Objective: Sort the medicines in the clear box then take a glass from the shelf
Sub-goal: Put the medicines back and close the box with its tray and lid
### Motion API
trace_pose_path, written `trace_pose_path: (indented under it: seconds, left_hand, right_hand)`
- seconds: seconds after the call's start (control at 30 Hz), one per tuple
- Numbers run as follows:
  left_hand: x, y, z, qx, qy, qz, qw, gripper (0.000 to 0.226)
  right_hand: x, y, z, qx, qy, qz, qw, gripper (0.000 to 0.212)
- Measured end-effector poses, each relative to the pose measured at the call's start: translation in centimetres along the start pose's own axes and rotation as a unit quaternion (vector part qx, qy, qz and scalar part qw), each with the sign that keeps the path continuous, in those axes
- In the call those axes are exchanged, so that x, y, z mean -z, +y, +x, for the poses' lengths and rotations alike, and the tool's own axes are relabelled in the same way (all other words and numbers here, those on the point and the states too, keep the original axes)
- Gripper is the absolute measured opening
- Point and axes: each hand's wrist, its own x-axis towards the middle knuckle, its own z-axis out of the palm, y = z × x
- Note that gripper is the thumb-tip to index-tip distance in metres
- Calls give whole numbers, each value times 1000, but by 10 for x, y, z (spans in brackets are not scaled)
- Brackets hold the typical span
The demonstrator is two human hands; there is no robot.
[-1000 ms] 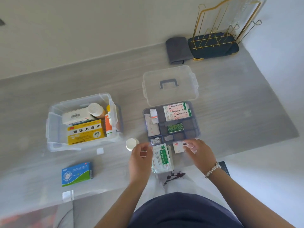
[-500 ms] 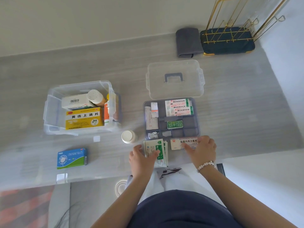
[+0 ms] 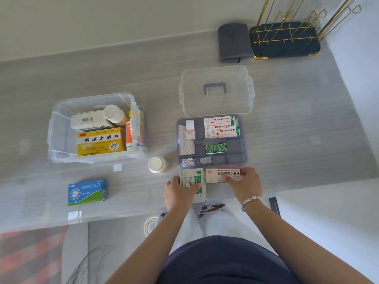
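A clear box [image 3: 61, 128] at the left holds a yellow medicine carton [image 3: 100, 141], a white carton and bottles. A grey compartment tray [image 3: 240, 148] sits mid-table with small packs in it. Just in front of it my left hand [image 3: 178, 193] grips a stack of green-and-white sachets [image 3: 192, 179] lying on the table. My right hand [image 3: 246, 183] rests on a white and red pill box [image 3: 217, 175] beside them, fingers over its right end. A white-capped bottle [image 3: 156, 164] stands left of the tray.
The clear lid with a grey handle [image 3: 215, 90] lies behind the tray. A blue loratadine box [image 3: 86, 192] sits near the table's front edge at left. A folded grey cloth [image 3: 232, 43] and a gold wire rack on a dark base [image 3: 285, 39] stand at the far right.
The sachets and the pill box have come down flat onto the table in front of the tray. My left hand moved from near the bottle onto the sachets.
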Motion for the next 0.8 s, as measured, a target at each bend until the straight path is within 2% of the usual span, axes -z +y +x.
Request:
trace_pose_path:
  seconds: [0.17, 0.3, 0.47, 0.6, 0.8]
  left_hand:
    - [10, -8, 3, 6, -15, -88, 996, 34]
    - [17, -9, 6, 0, -61, -136, 989, 35]
    - [22, -11, 6, 5, -91, -158, 983, 31]
    - [23, -6, 3, 18, -100, -184, 978, 31]
    - [25, 15, -15, 9, -159, -224, 962, 28]
  right_hand:
    - [-12, 2, -9, 3, 21, 15, 1000, 53]
    - [-15, 2, -11, 13, 22, 31, 999, 48]
    - [-12, -1, -16, 19, -20, 162, 986, 38]
    - [-2, 3, -13, 4, -53, 222, 973, 34]
    - [25, -1, -12, 42, -26, 293, 955, 23]
